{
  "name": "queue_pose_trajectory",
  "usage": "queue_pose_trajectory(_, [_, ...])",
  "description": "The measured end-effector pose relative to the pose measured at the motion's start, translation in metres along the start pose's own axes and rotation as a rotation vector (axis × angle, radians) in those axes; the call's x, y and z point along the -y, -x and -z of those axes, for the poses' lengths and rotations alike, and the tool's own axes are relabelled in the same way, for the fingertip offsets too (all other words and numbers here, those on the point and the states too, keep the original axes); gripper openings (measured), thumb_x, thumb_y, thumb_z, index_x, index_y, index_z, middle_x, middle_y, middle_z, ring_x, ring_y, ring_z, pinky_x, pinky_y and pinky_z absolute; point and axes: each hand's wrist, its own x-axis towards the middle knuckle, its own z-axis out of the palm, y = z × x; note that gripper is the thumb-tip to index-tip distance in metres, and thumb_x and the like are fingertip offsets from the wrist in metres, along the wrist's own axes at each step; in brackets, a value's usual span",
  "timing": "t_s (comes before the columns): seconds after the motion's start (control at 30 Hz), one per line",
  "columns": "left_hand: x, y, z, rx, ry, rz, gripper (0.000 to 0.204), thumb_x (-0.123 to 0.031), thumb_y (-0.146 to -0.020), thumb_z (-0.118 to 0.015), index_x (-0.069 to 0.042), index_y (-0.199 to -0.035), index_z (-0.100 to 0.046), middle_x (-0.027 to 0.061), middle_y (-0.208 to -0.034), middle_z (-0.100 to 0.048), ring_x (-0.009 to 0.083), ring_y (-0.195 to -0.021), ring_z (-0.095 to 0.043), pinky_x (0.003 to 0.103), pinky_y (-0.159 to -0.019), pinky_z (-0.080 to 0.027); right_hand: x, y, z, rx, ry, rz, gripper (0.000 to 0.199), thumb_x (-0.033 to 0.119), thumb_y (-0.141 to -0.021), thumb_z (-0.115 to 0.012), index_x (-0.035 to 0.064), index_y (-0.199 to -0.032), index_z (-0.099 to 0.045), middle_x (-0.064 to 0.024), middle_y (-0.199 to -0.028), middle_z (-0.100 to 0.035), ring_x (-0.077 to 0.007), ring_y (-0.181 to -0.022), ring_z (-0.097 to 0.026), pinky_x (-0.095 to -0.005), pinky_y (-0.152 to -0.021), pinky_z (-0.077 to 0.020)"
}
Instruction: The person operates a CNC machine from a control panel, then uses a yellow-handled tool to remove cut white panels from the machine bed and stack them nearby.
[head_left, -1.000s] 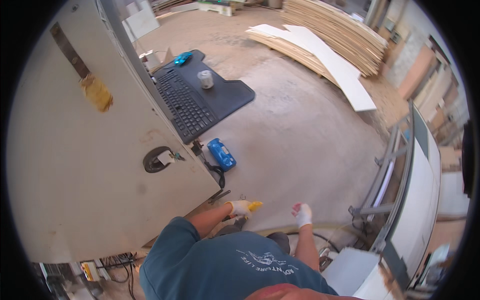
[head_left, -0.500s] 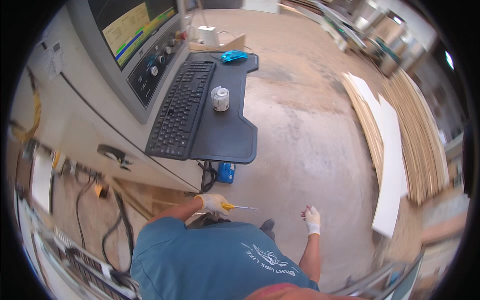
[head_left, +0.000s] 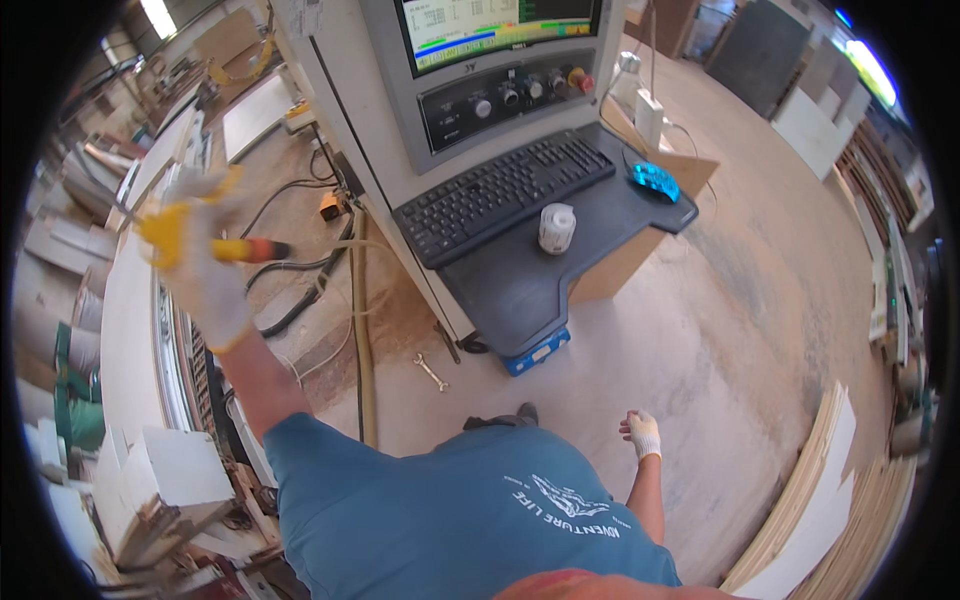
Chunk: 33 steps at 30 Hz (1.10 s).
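Observation:
My left hand [head_left: 215,295], in a pale work glove, is raised at the left with the arm stretched out. It is closed round a yellow tool that looks like an air blow gun [head_left: 165,235], blurred by motion. A thin nozzle points left, and an orange and black end sticks out on the right, near a pale thin hose [head_left: 345,243]. My right hand [head_left: 642,434] hangs low at my right side, its glove leaving the fingertips bare. Its fingers are loosely bent and somewhat apart, with nothing seen in them.
Ahead stands a machine control cabinet [head_left: 440,125] with a screen, knobs and a keyboard [head_left: 500,195]. A white paper roll [head_left: 556,229] and a blue-wrapped mouse [head_left: 655,182] lie on its shelf. A wrench [head_left: 431,372] lies on the floor. Stacked boards [head_left: 800,500] stand at the right.
My view has turned left. My left hand has swung up and out to the left from near my waist, with a yellow tool in it. My right hand stays low.

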Motion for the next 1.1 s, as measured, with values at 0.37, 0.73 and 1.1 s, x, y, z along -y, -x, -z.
queue_pose_trajectory(0.37, [0.09,-0.261,-0.018,-0.286,-0.734,-0.047,0.057,-0.051,-0.093,-0.074,-0.003,-0.123,-0.07,0.0107,-0.103,-0.073,0.017,-0.087,-0.071,0.03,-0.072,-0.056,0.05,-0.124,0.158,0.149,0.119,-0.038,0.026,0.025,-0.103,-0.059,0.0023,-0.112,-0.067,-0.0142,-0.094,-0.075,-0.0232,-0.073,-0.073,-0.0382,-0.064,-0.0589])
queue_pose_trajectory(0.73, [0.032,-0.099,-0.085,-0.463,-1.717,-0.216,0.067,-0.05,-0.105,-0.055,-0.001,-0.15,-0.054,0.0184,-0.143,-0.065,0.039,-0.13,-0.062,0.046,-0.113,-0.045,0.426,-0.315,0.319,0.091,-0.155,1.115,0.017,0.011,-0.105,-0.061,-0.0019,-0.106,-0.071,-0.0046,-0.079,-0.066,-0.0126,-0.071,-0.063,-0.0282,-0.066,-0.053])
queue_pose_trajectory(1.1, [-0.168,0.172,-0.43,-0.676,-1.372,-0.005,0.046,-0.023,-0.107,-0.056,0.009,-0.14,-0.058,0.0236,-0.137,-0.064,0.0359,-0.122,-0.065,0.044,-0.105,-0.052,0.723,-0.509,0.221,0.349,0.862,1.31,0.023,0.017,-0.093,-0.065,0.0075,-0.112,-0.076,-0.0172,-0.104,-0.077,-0.0373,-0.095,-0.072,-0.0437,-0.087,-0.0559])
